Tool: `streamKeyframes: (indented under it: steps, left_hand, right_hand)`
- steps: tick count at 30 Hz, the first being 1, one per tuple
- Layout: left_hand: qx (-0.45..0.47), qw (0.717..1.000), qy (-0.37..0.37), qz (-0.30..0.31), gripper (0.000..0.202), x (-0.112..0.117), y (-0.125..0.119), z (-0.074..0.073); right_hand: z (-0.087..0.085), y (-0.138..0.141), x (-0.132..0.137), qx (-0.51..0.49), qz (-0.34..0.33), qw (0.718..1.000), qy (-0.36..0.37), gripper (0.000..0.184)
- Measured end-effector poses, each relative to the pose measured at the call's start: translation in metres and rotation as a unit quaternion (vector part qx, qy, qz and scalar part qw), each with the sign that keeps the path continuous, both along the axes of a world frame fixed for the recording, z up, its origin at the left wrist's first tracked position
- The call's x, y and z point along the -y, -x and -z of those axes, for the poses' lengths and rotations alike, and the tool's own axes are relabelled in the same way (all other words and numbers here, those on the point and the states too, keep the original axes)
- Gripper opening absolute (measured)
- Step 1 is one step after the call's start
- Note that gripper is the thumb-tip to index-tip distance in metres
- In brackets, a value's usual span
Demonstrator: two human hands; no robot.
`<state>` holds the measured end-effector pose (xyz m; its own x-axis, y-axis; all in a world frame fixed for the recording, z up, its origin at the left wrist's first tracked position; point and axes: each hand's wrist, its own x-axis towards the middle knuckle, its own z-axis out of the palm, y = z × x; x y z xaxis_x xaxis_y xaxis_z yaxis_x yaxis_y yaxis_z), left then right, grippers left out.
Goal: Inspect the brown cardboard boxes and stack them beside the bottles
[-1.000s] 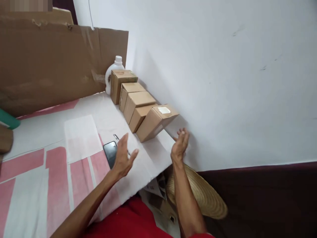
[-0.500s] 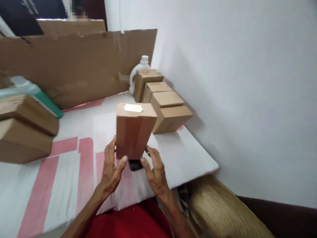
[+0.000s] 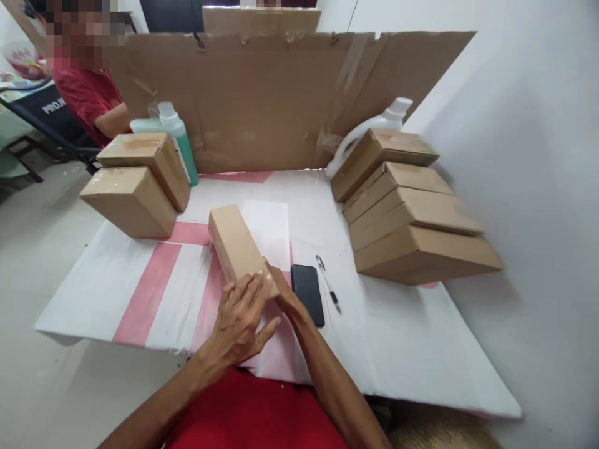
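Observation:
A small brown cardboard box (image 3: 238, 240) is tilted over the table in front of me, its long plain face up. My left hand (image 3: 243, 312) rests on the near end of that face, fingers stretched out and thumb apart. At the box's right side is my right hand (image 3: 279, 280), supporting it, with most of its fingers hidden behind the cardboard. Just to the right lie a black phone (image 3: 307, 295) and a pen (image 3: 328, 284). A white sheet of paper (image 3: 274, 224) is partly behind the box.
Several cardboard boxes (image 3: 416, 212) line the right side by the wall, with a white jug (image 3: 397, 112) behind them. Two more boxes (image 3: 135, 193) stand left beside a green bottle (image 3: 187, 153). A cardboard panel (image 3: 266, 106) closes the back. Another person (image 3: 88, 93) sits beyond, far left.
The box has turned from upright between both hands to lengthwise and tilted; its white label is out of sight. My left hand moved onto its top. The view swung left, revealing the phone and pen.

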<state>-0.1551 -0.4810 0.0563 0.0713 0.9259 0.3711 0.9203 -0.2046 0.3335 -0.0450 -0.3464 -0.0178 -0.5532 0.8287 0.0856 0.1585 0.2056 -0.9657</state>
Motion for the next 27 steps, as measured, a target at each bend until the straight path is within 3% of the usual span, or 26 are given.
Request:
streamKeyframes:
  steps: [3,6,8,10,14,17,19,22,27]
  left_hand:
    - [0.004,0.999,0.008,0.034,0.072,-0.025,0.009,-0.005]
    - [0.041,0.998,0.003,0.047,0.074,-0.04,0.027,-0.014]
    - [0.081,0.995,-0.003,0.052,0.078,-0.045,0.04,-0.024]
    - [0.136,0.989,0.001,0.058,0.079,-0.047,0.052,-0.037]
    - [0.313,0.947,0.018,0.065,0.068,-0.047,0.069,-0.062]
    - [0.427,0.903,0.01,0.049,0.054,-0.048,0.077,-0.071]
    - [0.457,0.889,-0.008,0.024,0.05,-0.049,0.08,-0.072]
    - [0.477,0.878,-0.03,-0.012,0.048,-0.05,0.082,-0.07]
    - [0.506,0.861,-0.024,-0.049,0.043,-0.055,0.085,-0.062]
  right_hand:
    - [-0.001,-0.002,0.001,-0.057,-0.018,0.987,0.151,0.089]
    - [-0.012,-0.007,0.005,-0.169,-0.014,0.93,0.327,0.081]
    - [-0.024,-0.016,0.008,-0.218,-0.014,0.902,0.371,0.075]
    - [-0.039,-0.027,0.012,-0.219,-0.013,0.917,0.333,0.075]
    - [-0.076,-0.051,0.02,-0.173,0.012,0.972,0.16,0.063]
    - [-0.103,-0.06,0.027,-0.136,-0.004,0.989,0.058,0.049]
    - [-0.114,-0.06,0.03,-0.145,-0.017,0.989,0.026,0.047]
    - [-0.118,-0.054,0.032,-0.161,-0.012,0.987,-0.006,0.046]
    - [-0.111,-0.041,0.022,-0.142,0.021,0.99,0.005,0.015]
